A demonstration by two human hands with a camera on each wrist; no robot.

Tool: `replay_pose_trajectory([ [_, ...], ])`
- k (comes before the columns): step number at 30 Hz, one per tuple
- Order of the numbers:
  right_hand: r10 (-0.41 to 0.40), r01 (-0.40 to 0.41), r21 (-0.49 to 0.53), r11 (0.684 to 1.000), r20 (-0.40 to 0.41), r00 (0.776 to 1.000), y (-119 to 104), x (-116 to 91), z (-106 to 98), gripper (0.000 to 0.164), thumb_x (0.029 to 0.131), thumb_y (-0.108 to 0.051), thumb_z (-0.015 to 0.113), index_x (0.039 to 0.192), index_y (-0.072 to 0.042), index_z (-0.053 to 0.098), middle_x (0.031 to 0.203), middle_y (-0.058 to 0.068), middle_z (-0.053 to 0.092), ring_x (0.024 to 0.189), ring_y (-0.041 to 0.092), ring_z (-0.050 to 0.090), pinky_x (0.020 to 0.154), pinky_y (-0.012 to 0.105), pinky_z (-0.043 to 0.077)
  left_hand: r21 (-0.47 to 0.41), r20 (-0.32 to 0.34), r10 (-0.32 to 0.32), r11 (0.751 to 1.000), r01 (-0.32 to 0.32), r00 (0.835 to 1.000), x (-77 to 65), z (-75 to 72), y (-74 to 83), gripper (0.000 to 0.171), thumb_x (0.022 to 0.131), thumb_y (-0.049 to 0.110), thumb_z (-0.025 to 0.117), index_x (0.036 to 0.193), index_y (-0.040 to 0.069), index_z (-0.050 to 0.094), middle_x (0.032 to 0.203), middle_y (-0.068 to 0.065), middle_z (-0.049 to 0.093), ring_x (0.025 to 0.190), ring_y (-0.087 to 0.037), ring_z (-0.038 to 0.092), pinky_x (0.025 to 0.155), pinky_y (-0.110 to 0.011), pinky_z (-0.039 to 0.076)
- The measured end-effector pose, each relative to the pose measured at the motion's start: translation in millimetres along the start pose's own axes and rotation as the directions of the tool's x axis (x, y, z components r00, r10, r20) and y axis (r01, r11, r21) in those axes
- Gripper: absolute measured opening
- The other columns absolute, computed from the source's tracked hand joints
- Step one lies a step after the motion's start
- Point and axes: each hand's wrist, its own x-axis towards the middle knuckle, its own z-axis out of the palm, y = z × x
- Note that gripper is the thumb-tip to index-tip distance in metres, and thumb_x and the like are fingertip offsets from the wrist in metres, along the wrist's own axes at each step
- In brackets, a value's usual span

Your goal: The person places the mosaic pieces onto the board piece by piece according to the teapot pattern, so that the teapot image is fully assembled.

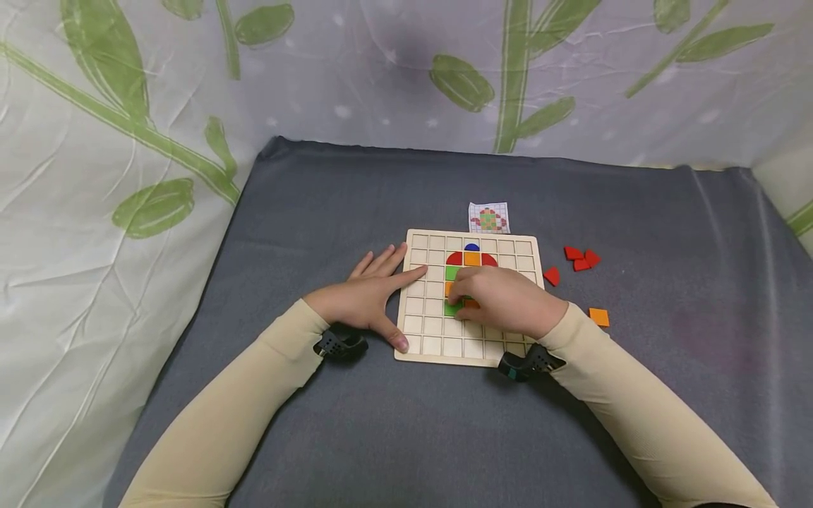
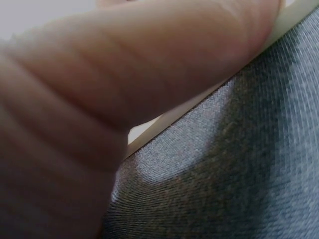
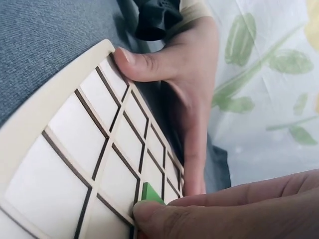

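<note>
1. The wooden board is full of little square holes, and it lies flat on the bench, which has grey cloth on it.
2. Near 12 o'clock in the board sits a blue half-round piece. Just below it, toward 6 o'clock, is an orange square, with a red piece at its 9 o'clock and another red one at its 3 o'clock.
3. An upper green piece sits under the first red piece. More colours show lower down, but fingers cover part of them.
4. The right hand has bent fingers. Its thumb and fingers pinch the lower green piece.
5. The left hand is spread wide and grips nothing. It lies at the board's 9 o'clock side, with its thumb on the corner near 8 o'clock.
6. The lower green piece is at the right hand's 9 o'clock, under its fingertips, and at the left hand's 3 o'clock.
7. Loose red bits and a loose orange square lie around 3 o'clock from the board. A small picture card is at 12 o'clock.
</note>
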Motion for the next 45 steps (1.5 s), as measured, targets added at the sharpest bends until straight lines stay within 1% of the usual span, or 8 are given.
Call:
replay_pose_trajectory([
  [5,0.005,-0.006,-0.019,1.000,-0.026,1.000,0,-11,-1,0.015,0.088,-0.018,0.087,0.102,-0.014,0.082,0.101,-0.003,0.071,0.088,0.011,0.065,0.078,0.031,0.058,-0.004,0.000,0.001,1.000,-0.001,1.000,0.6,1.3,-1.2,0.136,0.063,0.067,0.094,0.170,0.033,0.016,0.175,-0.005,-0.019,0.161,-0.024,-0.020,0.127,-0.051,-0.015],
  [12,0.033,-0.037,-0.039,0.999,-0.086,0.996,8,-32,-4,0.008,0.089,-0.016,0.085,0.097,-0.016,0.082,0.096,-0.005,0.070,0.083,0.011,0.064,0.073,0.030,0.056,-0.017,-0.005,0.005,1.000,-0.006,1.000,0.7,0.7,-0.3,0.136,0.063,0.063,0.096,0.170,0.031,0.018,0.176,-0.007,-0.017,0.162,-0.025,-0.018,0.127,-0.053,-0.014],
  [19,0.132,-0.134,-0.020,0.991,-0.067,0.989,20,-57,-17,0.014,0.089,-0.017,0.086,0.102,-0.014,0.082,0.102,-0.003,0.072,0.086,0.011,0.064,0.073,0.030,0.055,-0.022,-0.011,0.004,1.000,-0.004,1.000,0.4,1.9,-3.2,0.139,0.061,0.063,0.097,0.170,0.031,0.017,0.175,-0.006,-0.018,0.161,-0.024,-0.019,0.127,-0.052,-0.015],
  [25,0.245,-0.245,-0.002,0.969,-0.013,0.969,37,-84,-35,0.022,0.090,-0.010,0.084,0.111,-0.011,0.079,0.106,-0.001,0.072,0.081,0.010,0.059,0.069,0.029,0.053,-0.017,-0.005,0.002,1.000,-0.002,1.000,0.1,3.0,-3.6,0.139,0.061,0.065,0.096,0.170,0.032,0.016,0.175,-0.006,-0.019,0.161,-0.024,-0.019,0.127,-0.052,-0.015],
  [31,0.325,-0.325,-0.001,0.946,-0.032,0.945,55,-110,-47,0.020,0.093,-0.004,0.078,0.112,-0.010,0.078,0.100,-0.002,0.073,0.080,0.011,0.060,0.065,0.028,0.053,-0.013,-0.004,0.007,1.000,-0.007,1.000,0.9,1.0,-2.1,0.139,0.061,0.065,0.096,0.170,0.033,0.016,0.175,-0.004,-0.019,0.161,-0.024,-0.020,0.127,-0.052,-0.015],
  [36,0.403,-0.403,0.012,0.915,-0.003,0.915,68,-130,-47,0.026,0.091,-0.005,0.078,0.117,-0.005,0.077,0.110,0.006,0.073,0.085,0.014,0.064,0.072,0.034,0.056,-0.017,0.003,0.005,1.000,-0.005,1.000,2.6,0.8,-1.3,0.140,0.060,0.066,0.096,0.170,0.033,0.016,0.175,-0.004,-0.019,0.161,-0.024,-0.020,0.127,-0.052,-0.015],
  [40,0.414,-0.413,-0.015,0.910,0.003,0.910,76,-142,-45,0.028,0.089,-0.009,0.082,0.116,-0.003,0.078,0.110,0.008,0.072,0.087,0.016,0.065,0.075,0.038,0.056,-0.014,0.003,-0.007,1.000,0.007,1.000,2.7,1.5,-1.7,0.140,0.060,0.067,0.095,0.170,0.034,0.016,0.175,-0.003,-0.020,0.161,-0.023,-0.020,0.127,-0.051,-0.015],
  [45,0.428,-0.428,0.008,0.904,0.031,0.903,84,-149,-41,0.024,0.088,-0.009,0.083,0.111,-0.005,0.078,0.096,-0.002,0.072,0.083,0.013,0.063,0.072,0.036,0.055,-0.008,-0.005,-0.009,1.000,0.009,1.000,3.1,2.3,-2.8,0.140,0.060,0.066,0.096,0.170,0.035,0.015,0.175,-0.002,-0.020,0.161,-0.022,-0.021,0.127,-0.051,-0.015],
])
